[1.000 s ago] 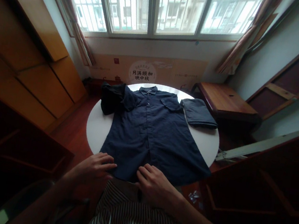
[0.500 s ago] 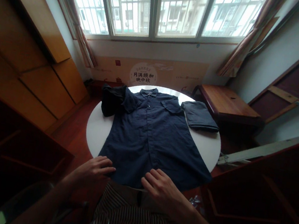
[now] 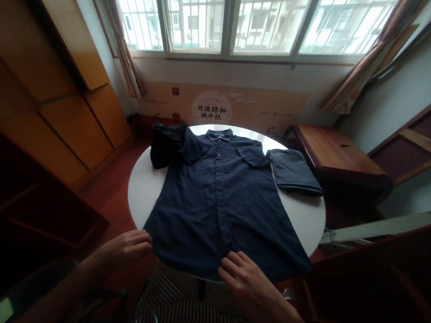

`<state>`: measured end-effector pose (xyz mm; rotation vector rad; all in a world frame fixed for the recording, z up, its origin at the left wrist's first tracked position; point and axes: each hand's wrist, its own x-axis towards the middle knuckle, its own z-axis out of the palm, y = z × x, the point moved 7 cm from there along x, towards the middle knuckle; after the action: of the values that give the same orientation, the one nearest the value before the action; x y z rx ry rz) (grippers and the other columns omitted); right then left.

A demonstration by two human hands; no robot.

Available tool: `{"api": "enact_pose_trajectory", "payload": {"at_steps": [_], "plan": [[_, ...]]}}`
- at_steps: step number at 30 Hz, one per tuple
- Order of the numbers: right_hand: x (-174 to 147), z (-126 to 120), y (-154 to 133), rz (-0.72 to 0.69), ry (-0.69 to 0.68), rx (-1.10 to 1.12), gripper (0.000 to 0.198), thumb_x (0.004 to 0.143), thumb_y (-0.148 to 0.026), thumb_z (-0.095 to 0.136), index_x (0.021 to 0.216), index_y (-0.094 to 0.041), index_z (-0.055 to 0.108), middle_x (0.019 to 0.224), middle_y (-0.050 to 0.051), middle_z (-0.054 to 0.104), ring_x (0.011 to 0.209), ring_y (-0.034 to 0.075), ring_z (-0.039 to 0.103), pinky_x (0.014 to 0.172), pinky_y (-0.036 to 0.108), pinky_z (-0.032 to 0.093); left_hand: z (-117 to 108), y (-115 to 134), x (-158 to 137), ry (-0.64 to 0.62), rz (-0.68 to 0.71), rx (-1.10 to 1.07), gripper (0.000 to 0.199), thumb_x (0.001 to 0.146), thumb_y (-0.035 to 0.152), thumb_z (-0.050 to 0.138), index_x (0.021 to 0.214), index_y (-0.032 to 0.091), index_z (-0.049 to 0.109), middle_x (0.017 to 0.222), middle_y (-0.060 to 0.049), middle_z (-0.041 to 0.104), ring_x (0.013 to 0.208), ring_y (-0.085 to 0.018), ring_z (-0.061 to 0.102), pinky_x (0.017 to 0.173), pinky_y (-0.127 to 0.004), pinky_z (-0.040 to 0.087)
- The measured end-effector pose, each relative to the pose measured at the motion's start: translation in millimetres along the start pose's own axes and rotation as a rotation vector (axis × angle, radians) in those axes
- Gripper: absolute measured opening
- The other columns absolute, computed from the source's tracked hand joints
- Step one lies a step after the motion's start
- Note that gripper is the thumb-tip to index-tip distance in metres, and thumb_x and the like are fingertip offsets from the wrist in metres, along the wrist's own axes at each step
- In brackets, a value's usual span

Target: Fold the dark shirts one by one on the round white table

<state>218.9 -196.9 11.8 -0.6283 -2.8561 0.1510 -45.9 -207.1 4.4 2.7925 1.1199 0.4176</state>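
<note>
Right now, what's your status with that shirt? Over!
Left hand, right hand at near edge of navy button-up shirt. Spread front-up. Maybe in the way: black cloth bundle, folded dark garment.

Button-front shirt (image 3: 194,201), centre: woven cloth, matt, lightly creased. Table (image 3: 142,186), centre: smooth top, glossy towards its far edge. Folded garment (image 3: 294,170), right of centre: cloth, matt, smooth-faced. Bundle (image 3: 160,148), left of centre: cloth, matt, rumpled. Low stand (image 3: 333,148), right: wood, smooth, faint sheen. Cabinet (image 3: 71,120), upper left: wood-look panels, smooth. Curtain (image 3: 348,86), upper right: cloth.
</note>
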Motion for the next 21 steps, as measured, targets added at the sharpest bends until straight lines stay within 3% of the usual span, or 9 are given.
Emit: {"api": "enact_pose_trajectory", "payload": {"at_steps": [3, 9, 14, 17, 21], "plan": [[2, -1, 2, 0.023, -0.042, 0.013, 0.012, 0.083, -0.007, 0.06, 0.084, -0.019, 0.056, 0.089, 0.002, 0.061, 0.08, 0.018, 0.051, 0.07, 0.034, 0.041, -5, -7, -3, 0.073, -0.051, -0.027, 0.013, 0.096, 0.011, 0.051, 0.101, 0.018, 0.06, 0.102, -0.006, 0.062, 0.095, -0.016, 0.061, 0.081, -0.029, 0.058], [6, -3, 5, 0.012, -0.021, 0.001, 0.014, 0.082, -0.007, 0.059, 0.087, -0.019, 0.057, 0.091, 0.002, 0.061, 0.08, 0.019, 0.052, 0.069, 0.034, 0.039, -1, -11, -11, 0.058, -0.012, -0.009, 0.021, 0.095, 0.005, 0.048, 0.104, 0.017, 0.062, 0.094, -0.005, 0.062, 0.084, -0.014, 0.06, 0.071, -0.025, 0.058], [6, -8, 4, 0.008, 0.075, -0.009, 0.018, 0.082, 0.0, 0.053, 0.083, -0.018, 0.054, 0.084, 0.002, 0.06, 0.074, 0.018, 0.05, 0.066, 0.032, 0.036, -7, -11, -13, 0.165, -0.056, 0.117, 0.031, 0.089, 0.0, 0.046, 0.111, 0.018, 0.061, 0.104, -0.008, 0.063, 0.099, -0.018, 0.061, 0.087, -0.034, 0.059], [6, -7, 5, 0.016, 0.09, 0.007, 0.02, 0.081, 0.001, 0.051, 0.082, -0.019, 0.053, 0.082, 0.002, 0.059, 0.072, 0.017, 0.049, 0.066, 0.032, 0.036, -9, -17, -12, 0.23, -0.198, 0.092, 0.028, 0.087, -0.001, 0.045, 0.102, 0.017, 0.06, 0.099, -0.007, 0.061, 0.091, -0.016, 0.061, 0.082, -0.029, 0.058], [4, 0, 4, -0.009, 0.058, 0.003, 0.02, 0.08, 0.0, 0.052, 0.08, -0.019, 0.051, 0.081, 0.002, 0.058, 0.073, 0.018, 0.05, 0.066, 0.032, 0.037, -10, -20, -14, 0.351, -0.309, 0.002, 0.02, 0.087, 0.001, 0.046, 0.08, 0.018, 0.053, 0.076, -0.001, 0.053, 0.069, -0.012, 0.054, 0.065, -0.022, 0.05]]}}
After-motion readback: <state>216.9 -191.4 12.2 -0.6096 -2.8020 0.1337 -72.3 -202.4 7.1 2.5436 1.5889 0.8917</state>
